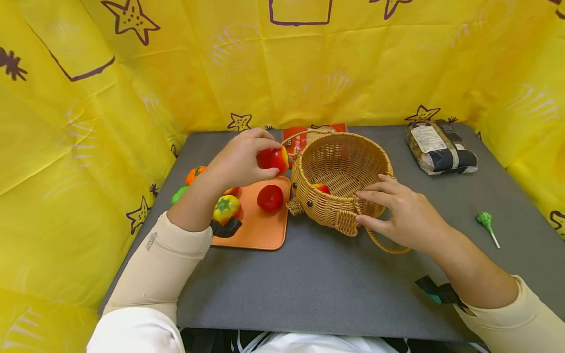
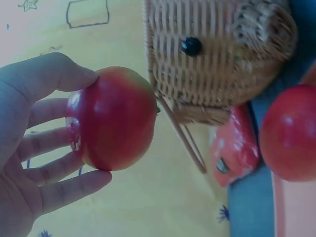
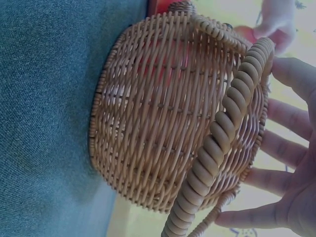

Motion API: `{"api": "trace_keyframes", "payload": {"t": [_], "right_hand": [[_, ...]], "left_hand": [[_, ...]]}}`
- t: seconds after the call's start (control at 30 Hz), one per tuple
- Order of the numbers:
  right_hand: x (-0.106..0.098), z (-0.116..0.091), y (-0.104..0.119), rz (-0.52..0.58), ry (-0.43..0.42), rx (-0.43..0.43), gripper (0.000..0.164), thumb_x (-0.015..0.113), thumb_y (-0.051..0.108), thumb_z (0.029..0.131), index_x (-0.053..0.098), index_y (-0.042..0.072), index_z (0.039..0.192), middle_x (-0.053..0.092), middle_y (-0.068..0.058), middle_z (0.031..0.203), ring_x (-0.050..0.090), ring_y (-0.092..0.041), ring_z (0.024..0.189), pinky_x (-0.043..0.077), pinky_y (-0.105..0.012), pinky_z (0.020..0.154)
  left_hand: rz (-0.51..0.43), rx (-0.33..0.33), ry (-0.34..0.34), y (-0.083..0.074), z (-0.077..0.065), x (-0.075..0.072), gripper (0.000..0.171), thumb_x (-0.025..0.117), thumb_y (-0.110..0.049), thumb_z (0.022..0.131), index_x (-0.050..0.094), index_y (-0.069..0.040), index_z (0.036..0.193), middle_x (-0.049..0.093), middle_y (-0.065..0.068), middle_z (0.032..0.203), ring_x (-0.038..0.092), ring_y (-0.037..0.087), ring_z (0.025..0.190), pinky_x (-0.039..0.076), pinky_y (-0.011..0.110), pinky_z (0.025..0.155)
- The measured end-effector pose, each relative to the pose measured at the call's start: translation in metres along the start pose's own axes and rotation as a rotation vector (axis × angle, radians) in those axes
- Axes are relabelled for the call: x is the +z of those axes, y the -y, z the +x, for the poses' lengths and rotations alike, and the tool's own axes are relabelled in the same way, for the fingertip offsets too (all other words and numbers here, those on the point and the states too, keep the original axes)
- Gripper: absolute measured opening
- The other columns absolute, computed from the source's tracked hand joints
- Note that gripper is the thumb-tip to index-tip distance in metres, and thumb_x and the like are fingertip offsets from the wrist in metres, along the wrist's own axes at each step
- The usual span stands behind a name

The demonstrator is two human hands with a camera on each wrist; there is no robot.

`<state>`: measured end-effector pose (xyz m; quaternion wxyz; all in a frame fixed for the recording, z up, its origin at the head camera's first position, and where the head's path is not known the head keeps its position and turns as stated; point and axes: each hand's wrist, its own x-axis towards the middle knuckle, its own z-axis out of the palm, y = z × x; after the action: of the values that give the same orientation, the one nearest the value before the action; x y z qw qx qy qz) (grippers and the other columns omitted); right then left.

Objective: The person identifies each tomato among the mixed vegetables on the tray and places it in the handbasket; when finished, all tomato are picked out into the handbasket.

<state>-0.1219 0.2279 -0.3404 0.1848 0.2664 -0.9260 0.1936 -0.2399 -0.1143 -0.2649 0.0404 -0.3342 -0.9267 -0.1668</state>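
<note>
My left hand [image 1: 247,159] holds a red apple [image 2: 116,118] with a greenish top between thumb and fingers, raised beside the wicker basket [image 1: 324,208]. The round basket has dark bead eyes and a woven snout. Inside it a red and yellow fruit [image 1: 321,188] shows near the front wall. Spread and nearly straight, the fingers of my right hand [image 1: 403,213] rest at the basket's right rim, next to the twisted handle [image 3: 217,133]. Below my left hand, an orange tray [image 1: 258,230] bears a dark red fruit [image 1: 270,198] and a yellow-red fruit [image 1: 226,208], partly covered by my forearm.
Behind the basket lies a red packet [image 1: 295,139]. A dark bag with a white label [image 1: 441,149] is at the back right, and a green lollipop [image 1: 485,223] at the right. An orange item [image 1: 194,174] and a green one [image 1: 178,194] show left of my forearm.
</note>
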Motion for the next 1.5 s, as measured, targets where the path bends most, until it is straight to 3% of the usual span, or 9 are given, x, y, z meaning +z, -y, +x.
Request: {"api": "trace_keyframes", "payload": {"t": [0.23,0.4,0.63,0.77,0.9,1.03,1.17,1.33,1.5], "right_hand": [[-0.001,0.0,0.0,-0.007,0.008,0.003,0.049,0.09,0.029,0.077,0.076,0.015,0.122,0.071,-0.009,0.117,0.053,-0.048,0.132,0.052,-0.065,0.09],[-0.001,0.0,0.0,-0.006,0.022,0.015,0.049,0.089,0.031,0.078,0.076,0.016,0.122,0.071,-0.008,0.118,0.053,-0.047,0.133,0.051,-0.066,0.092],[0.0,0.0,-0.001,-0.007,0.016,0.012,0.049,0.09,0.031,0.077,0.077,0.015,0.121,0.071,-0.009,0.117,0.054,-0.047,0.131,0.051,-0.065,0.093],[0.001,0.0,-0.001,-0.003,0.01,0.011,0.048,0.09,0.031,0.077,0.077,0.015,0.121,0.072,-0.009,0.117,0.055,-0.046,0.131,0.052,-0.065,0.092],[0.002,0.0,-0.002,-0.001,-0.004,0.003,0.048,0.09,0.031,0.076,0.077,0.015,0.12,0.072,-0.008,0.116,0.056,-0.044,0.13,0.052,-0.064,0.093],[0.001,0.0,-0.002,-0.002,-0.009,-0.001,0.048,0.091,0.031,0.075,0.077,0.015,0.12,0.072,-0.008,0.116,0.056,-0.045,0.13,0.052,-0.064,0.093],[0.001,0.0,-0.002,0.0,-0.005,-0.001,0.048,0.09,0.03,0.076,0.077,0.015,0.12,0.071,-0.008,0.117,0.056,-0.045,0.13,0.052,-0.065,0.092],[0.002,-0.001,-0.002,0.0,-0.008,-0.004,0.049,0.091,0.029,0.076,0.077,0.015,0.12,0.071,-0.008,0.117,0.056,-0.045,0.13,0.052,-0.065,0.092],[0.001,0.0,-0.002,-0.005,-0.003,-0.001,0.049,0.09,0.03,0.076,0.077,0.016,0.121,0.072,-0.008,0.118,0.055,-0.045,0.131,0.052,-0.065,0.092]], "left_hand": [[-0.012,0.071,-0.043,-0.018,0.017,-0.001,0.046,0.076,-0.03,0.085,0.071,-0.014,0.129,0.059,0.005,0.132,0.051,0.026,0.122,0.054,0.039,0.093],[-0.045,0.107,-0.026,-0.035,0.03,0.005,0.048,0.076,-0.029,0.087,0.069,-0.014,0.132,0.058,0.007,0.134,0.05,0.027,0.125,0.053,0.038,0.096],[0.005,0.171,0.05,-0.052,0.05,0.025,0.045,0.073,-0.031,0.091,0.068,-0.016,0.133,0.056,0.006,0.135,0.05,0.025,0.124,0.053,0.035,0.095],[0.055,0.212,0.093,-0.057,0.058,0.04,0.045,0.073,-0.032,0.09,0.068,-0.015,0.132,0.057,0.006,0.13,0.052,0.024,0.12,0.053,0.034,0.095],[0.084,0.213,0.15,-0.058,0.064,0.049,0.046,0.074,-0.031,0.09,0.068,-0.014,0.133,0.057,0.008,0.129,0.051,0.024,0.122,0.051,0.035,0.099],[0.095,0.203,0.186,-0.06,0.066,0.053,0.048,0.074,-0.031,0.091,0.066,-0.014,0.135,0.056,0.009,0.131,0.051,0.025,0.123,0.051,0.036,0.101],[0.079,0.209,0.174,-0.06,0.064,0.051,0.048,0.075,-0.029,0.091,0.066,-0.012,0.135,0.057,0.009,0.131,0.052,0.025,0.122,0.048,0.036,0.102],[0.075,0.203,0.136,-0.057,0.058,0.043,0.05,0.076,-0.03,0.09,0.066,-0.013,0.136,0.056,0.008,0.133,0.053,0.026,0.122,0.045,0.039,0.105],[0.074,0.15,0.133,-0.049,0.046,0.031,0.049,0.074,-0.031,0.091,0.065,-0.016,0.137,0.053,0.008,0.14,0.05,0.03,0.127,0.043,0.043,0.108]]}}
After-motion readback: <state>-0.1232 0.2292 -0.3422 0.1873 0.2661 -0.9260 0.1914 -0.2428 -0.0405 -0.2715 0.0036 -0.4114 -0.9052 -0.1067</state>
